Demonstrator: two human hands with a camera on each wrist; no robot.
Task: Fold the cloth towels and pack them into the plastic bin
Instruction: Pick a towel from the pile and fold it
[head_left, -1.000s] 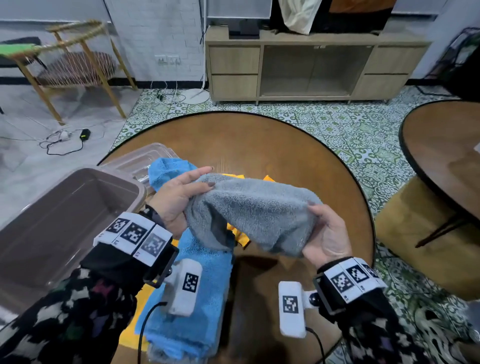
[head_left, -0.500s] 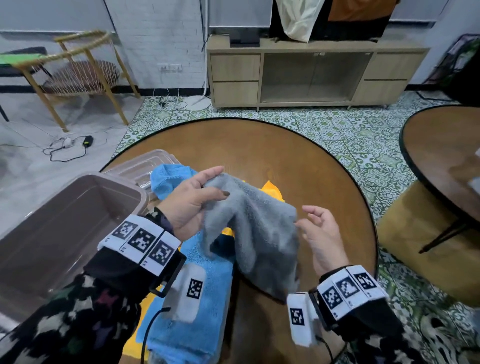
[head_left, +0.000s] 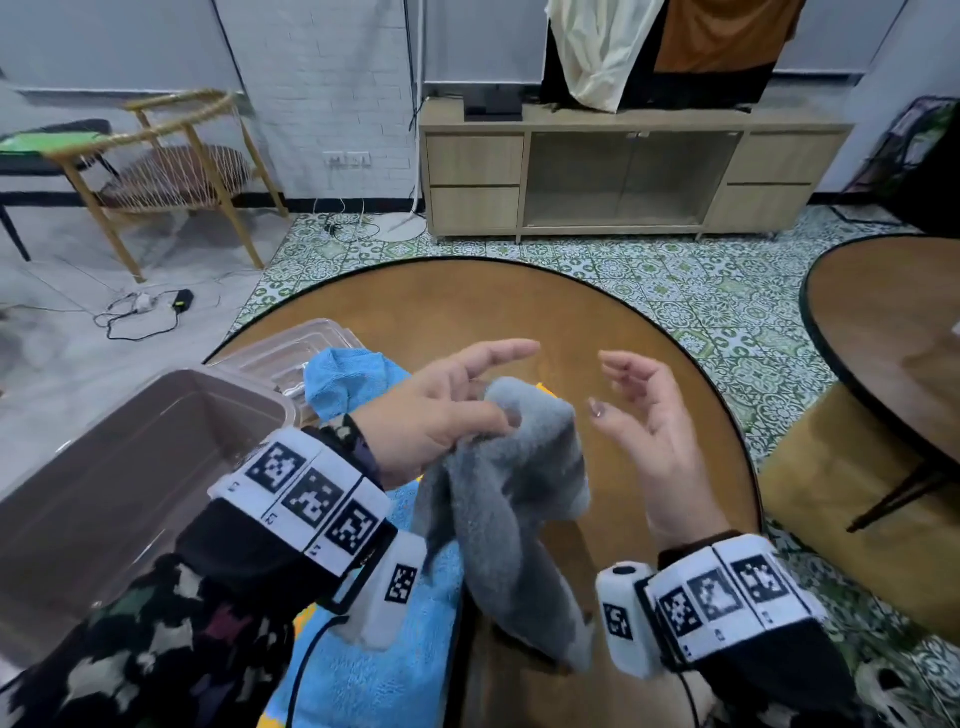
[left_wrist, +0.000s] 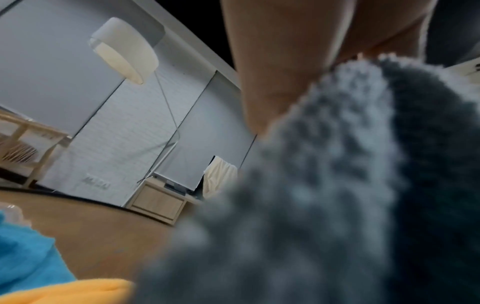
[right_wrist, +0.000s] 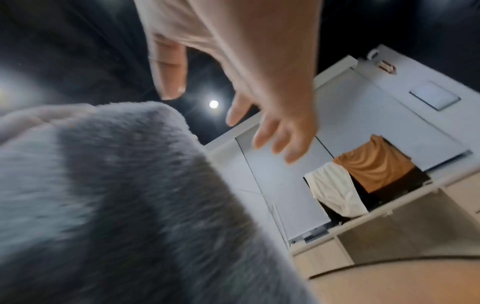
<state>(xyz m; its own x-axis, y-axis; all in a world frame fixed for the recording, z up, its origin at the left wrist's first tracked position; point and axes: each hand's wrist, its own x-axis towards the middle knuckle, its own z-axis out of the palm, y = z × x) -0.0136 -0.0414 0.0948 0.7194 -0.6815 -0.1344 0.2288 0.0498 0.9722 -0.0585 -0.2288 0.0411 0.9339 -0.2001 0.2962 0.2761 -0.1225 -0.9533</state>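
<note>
A grey towel (head_left: 511, 493) hangs in a loose bunch over the round wooden table (head_left: 519, 312). My left hand (head_left: 457, 410) pinches its top edge between thumb and lower fingers, with the index finger pointing out. The same grey towel (left_wrist: 324, 195) fills the left wrist view under the thumb. My right hand (head_left: 636, 405) hovers just right of the towel, fingers relaxed and holding nothing; the right wrist view shows the right hand (right_wrist: 233, 98) above the grey towel (right_wrist: 116, 195). A blue towel (head_left: 374, 649) lies below on the table over a yellow towel (left_wrist: 78, 292). The brown plastic bin (head_left: 130, 467) stands empty at the left.
A clear lid (head_left: 291, 358) lies behind the bin. A second round table (head_left: 893, 338) and a yellow pouf (head_left: 852, 519) are at the right. A wooden cabinet (head_left: 623, 171) and a chair (head_left: 171, 171) stand across the tiled floor.
My right hand has let go of the grey towel and opened beside it. The towel, held stretched between both hands earlier, now hangs bunched from my left hand.
</note>
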